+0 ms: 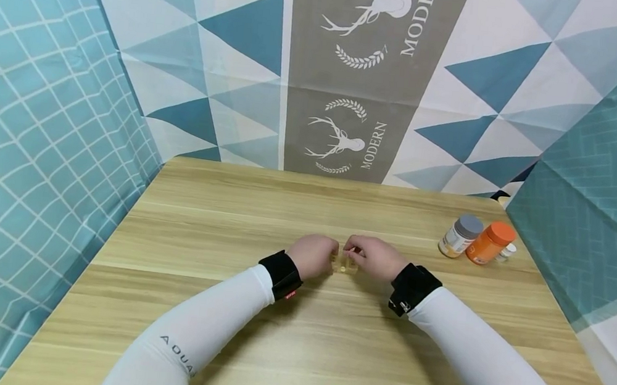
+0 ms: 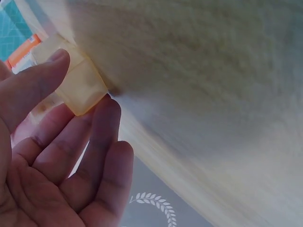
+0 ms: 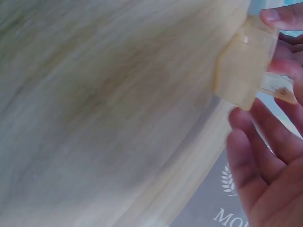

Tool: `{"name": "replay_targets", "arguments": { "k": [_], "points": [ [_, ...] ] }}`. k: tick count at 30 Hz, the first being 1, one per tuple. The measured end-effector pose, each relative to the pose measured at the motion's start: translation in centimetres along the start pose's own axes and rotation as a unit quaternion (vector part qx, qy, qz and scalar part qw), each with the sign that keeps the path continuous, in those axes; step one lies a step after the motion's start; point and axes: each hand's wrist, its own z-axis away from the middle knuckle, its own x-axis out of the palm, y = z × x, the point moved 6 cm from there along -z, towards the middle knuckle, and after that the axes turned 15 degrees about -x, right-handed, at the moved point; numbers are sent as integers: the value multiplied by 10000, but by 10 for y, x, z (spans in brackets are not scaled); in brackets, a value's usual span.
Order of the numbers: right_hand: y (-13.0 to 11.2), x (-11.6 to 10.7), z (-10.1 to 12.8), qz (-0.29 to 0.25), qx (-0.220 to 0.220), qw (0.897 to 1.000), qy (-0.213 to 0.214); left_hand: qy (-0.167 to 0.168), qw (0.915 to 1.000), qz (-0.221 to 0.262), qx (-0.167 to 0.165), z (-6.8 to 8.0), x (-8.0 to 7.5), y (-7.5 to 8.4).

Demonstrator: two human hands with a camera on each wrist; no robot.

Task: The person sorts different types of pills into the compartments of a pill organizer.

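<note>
Hands, left [image 1: 312,253] and right [image 1: 376,256], pinch a translucent box [image 1: 344,263] mid-table [image 1: 229,209], bottles [image 1: 477,238] well apart.

bare table [image 1: 285,202] all round, only obstacles far right: grey-cap bottle [image 1: 460,235], orange bottle [image 1: 490,242], fabric walls near edges

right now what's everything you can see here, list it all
clear case: 1, translucent yellowish, table middle, held between both hands
bottle with grey cap: 1, white label, table's far right
bottle with orange cap: 1, orange, beside the grey-capped one
small white bottle: 1, white, just right of the orange one
table: 1, light wood grain
backdrop cloth: teal, white and grey, deer prints, behind and at both sides
wristbands: 2, black, one per wrist
sleeves: 2, white
left hand: grip on the case's left end
right hand: grip on its right end
</note>
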Motion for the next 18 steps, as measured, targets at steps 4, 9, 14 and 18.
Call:
{"name": "replay_targets", "arguments": {
  "k": [4, 9, 14, 18],
  "points": [
    [-7, 4, 1, -72, -144, 9997, -186, -24, 10000, 47, 3, -1, -1, -1],
    [-12, 7, 1, -54, -263, 9992, -300, 18, 10000, 37, 48, -1, -2, -1],
    [-9, 10, 0, -270, -238, 9987, -359, -72, 9998, 189, 28, -2, -3, 0],
    [-7, 11, -2, -363, -169, 9986, -355, -128, 9996, 246, -12, -3, -2, 0]
  ]
}}
